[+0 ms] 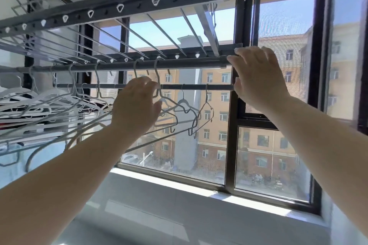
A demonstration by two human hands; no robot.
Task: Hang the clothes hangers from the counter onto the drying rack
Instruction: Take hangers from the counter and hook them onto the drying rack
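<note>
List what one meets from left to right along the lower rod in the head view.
bunch of white hangers → left hand, holding a hooked hanger → grey hanger → thin wire hanger → right hand

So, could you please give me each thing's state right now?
left hand: grips the grey hanger by its neck.
grey hanger: hooked over the upper rod.
right hand: fingers touch the upper rod's end.
dark hangers: hang from the lower rod.
white hangers: hang bunched left.
</note>
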